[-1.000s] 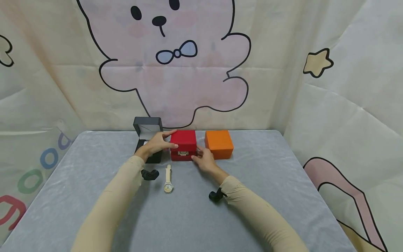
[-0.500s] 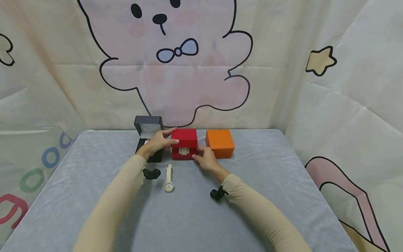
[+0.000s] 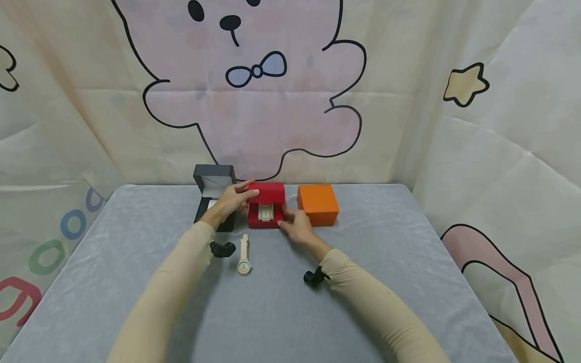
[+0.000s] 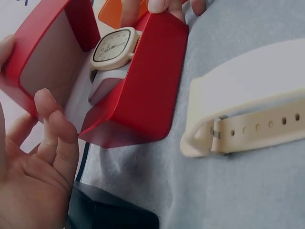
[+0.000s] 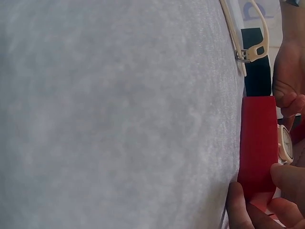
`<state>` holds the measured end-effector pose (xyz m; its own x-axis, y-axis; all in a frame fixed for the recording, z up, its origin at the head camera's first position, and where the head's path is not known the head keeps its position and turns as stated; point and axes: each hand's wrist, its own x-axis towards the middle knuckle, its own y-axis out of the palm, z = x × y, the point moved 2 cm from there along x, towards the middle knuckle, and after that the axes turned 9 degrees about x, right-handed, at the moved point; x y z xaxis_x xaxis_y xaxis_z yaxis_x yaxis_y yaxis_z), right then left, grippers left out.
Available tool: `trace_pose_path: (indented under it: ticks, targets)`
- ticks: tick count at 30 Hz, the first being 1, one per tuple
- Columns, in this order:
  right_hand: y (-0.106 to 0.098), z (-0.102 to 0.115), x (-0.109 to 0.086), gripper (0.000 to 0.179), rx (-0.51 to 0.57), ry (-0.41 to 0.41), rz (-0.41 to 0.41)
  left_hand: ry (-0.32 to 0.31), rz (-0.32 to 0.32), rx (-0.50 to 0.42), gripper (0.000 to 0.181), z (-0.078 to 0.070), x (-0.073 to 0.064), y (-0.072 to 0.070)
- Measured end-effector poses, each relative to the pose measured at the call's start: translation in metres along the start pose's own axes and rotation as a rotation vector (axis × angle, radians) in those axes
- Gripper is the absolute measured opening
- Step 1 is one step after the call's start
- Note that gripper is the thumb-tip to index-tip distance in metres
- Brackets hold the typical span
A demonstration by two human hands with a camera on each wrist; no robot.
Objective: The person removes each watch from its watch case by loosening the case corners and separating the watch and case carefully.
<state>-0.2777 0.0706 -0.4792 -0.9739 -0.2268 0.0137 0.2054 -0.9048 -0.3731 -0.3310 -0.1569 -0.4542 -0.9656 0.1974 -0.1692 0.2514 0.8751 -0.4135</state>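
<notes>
A red watch box [image 3: 268, 224] stands near the back of the table with its lid [image 3: 271, 193] partly raised. Inside sits a cream watch [image 4: 113, 48] on a pale cushion, its squarish dial facing outward. My left hand [image 3: 228, 199] grips the lid at its left side, thumb on the front edge. At the right end of the base, my right hand [image 3: 298, 228] holds the box, with the thumb on the front rim and fingers around the side. A second cream watch [image 3: 244, 259] lies on the cloth in front, strap pointing toward the boxes.
Left of the red box, partly behind my left hand, an open black box [image 3: 213, 174] stands with its lid up. A closed orange box [image 3: 319, 204] sits just right of it. Grey cloth covers the table [image 3: 272, 312], and a printed curtain [image 3: 399, 136] hangs behind.
The red box's lid has swung up and back with my left hand, and the watch inside has come into fuller view. My right hand stays at the base.
</notes>
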Motion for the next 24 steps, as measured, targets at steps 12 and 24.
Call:
trace_pose_path:
  ticks: [12, 24]
  targets:
    - [-0.001, -0.001, 0.0, 0.054, 0.017, 0.029, 0.012, -0.124, -0.102, -0.074, 0.09, -0.013, 0.004, 0.01]
    - [0.001, 0.001, 0.0, 0.056, 0.034, 0.037, 0.011, -0.194, -0.067, -0.145, 0.088, -0.03, 0.005, 0.011]
